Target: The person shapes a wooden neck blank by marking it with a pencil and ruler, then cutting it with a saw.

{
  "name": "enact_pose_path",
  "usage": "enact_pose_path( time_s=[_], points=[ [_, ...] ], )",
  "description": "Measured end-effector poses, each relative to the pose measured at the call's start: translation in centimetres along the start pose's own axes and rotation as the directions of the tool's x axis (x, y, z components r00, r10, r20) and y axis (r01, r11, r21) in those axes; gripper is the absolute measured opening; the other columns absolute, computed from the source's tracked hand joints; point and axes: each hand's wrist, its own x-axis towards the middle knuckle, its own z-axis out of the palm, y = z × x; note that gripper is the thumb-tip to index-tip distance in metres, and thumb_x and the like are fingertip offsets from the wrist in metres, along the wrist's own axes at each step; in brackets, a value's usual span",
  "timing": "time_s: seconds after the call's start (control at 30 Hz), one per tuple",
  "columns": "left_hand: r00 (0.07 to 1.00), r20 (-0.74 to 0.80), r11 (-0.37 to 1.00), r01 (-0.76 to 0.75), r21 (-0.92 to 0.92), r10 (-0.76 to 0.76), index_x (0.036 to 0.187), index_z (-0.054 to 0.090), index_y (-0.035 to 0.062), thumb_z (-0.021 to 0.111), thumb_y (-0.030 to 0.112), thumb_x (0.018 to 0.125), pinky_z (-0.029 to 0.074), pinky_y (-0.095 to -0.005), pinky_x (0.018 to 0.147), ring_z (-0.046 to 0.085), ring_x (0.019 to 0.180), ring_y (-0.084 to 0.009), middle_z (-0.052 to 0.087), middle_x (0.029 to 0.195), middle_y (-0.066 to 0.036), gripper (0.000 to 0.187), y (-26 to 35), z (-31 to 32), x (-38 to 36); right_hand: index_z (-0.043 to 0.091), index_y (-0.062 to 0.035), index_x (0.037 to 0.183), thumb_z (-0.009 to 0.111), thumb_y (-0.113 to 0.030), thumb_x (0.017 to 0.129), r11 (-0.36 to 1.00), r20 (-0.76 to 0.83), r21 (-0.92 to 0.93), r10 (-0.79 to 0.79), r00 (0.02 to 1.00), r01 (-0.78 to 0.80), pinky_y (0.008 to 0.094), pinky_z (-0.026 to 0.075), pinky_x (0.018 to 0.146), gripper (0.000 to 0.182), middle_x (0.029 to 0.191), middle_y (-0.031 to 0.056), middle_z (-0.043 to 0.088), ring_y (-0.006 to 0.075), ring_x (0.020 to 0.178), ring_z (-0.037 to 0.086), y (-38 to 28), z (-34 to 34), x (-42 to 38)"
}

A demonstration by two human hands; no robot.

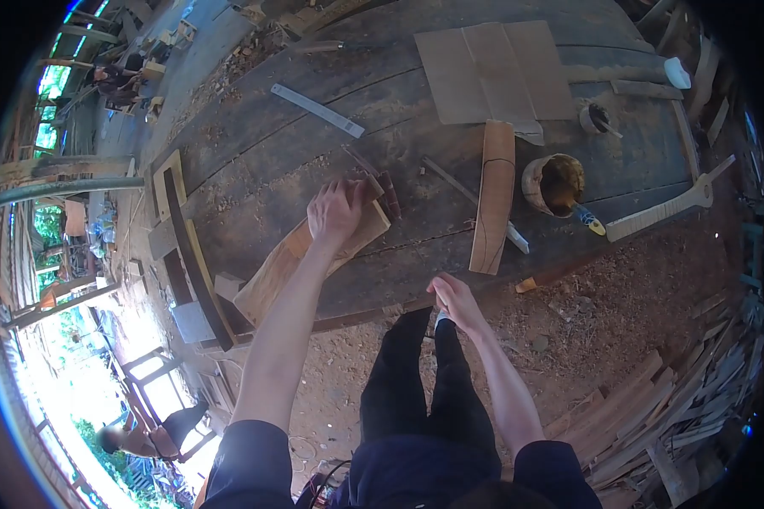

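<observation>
My left hand (335, 210) presses down on a pale wooden board (267, 276) that lies slantwise near the table's front edge. Its fingers are closed round a small brown block (372, 188) at the board's far end. Dark reddish-brown strips (389, 195), perhaps sandpaper, lie just beyond the fingertips. Lower down, my right hand (454, 301) hangs in front of the table edge, above my knee, with its fingers curled. Something pale shows under those fingers, but I cannot make out what it is.
The dark plank table (314, 153) carries a metal ruler (318, 110), cardboard (492, 72), a curved wooden piece (492, 199), a pot (554, 185) with a brush (587, 219), and a small cup (594, 119). Curved frame pieces (187, 246) stand left. Scrap wood (654, 407) lies right. Other people sit farther off.
</observation>
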Motion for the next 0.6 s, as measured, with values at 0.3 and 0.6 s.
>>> enact_pose_path(
  time_s=[0.3, 0.6],
  points=[
    [1.0, 0.023, 1.0, 0.019, 0.001, -0.019, 0.113, 0.073, 0.0104, 0.051, 0.047, 0.107, 0.052, -0.0476, 0.097, 0.067, 0.116, -0.0323, 0.073, 0.114, -0.012, 0.043, 0.0, 0.0, -0.1, 0.064, -0.0024, 0.096, 0.059, -0.046, 0.108, 0.999, -0.048, -0.047, -0.029, 0.998, 0.026, 0.0284, 0.031, 0.053, 0.045, 0.067, -0.0052, 0.042, 0.0054, 0.059, 0.039, -1.6, 1.6, 2.0],
    [1.0, 0.005, 1.0, 0.022, 0.005, -0.022, 0.112, 0.074, 0.0113, 0.052, 0.047, 0.106, 0.052, -0.0476, 0.097, 0.067, 0.116, -0.0319, 0.073, 0.113, -0.011, 0.042, 0.0, 0.3, 0.0, 0.063, -0.0039, 0.098, 0.058, -0.042, 0.11, 0.999, -0.006, 0.042, -0.021, 1.0, 0.021, 0.026, 0.026, 0.05, 0.04, 0.067, -0.0077, 0.037, 0.0034, 0.055, 0.034, 0.9, 0.1, -0.3]
  ],
)
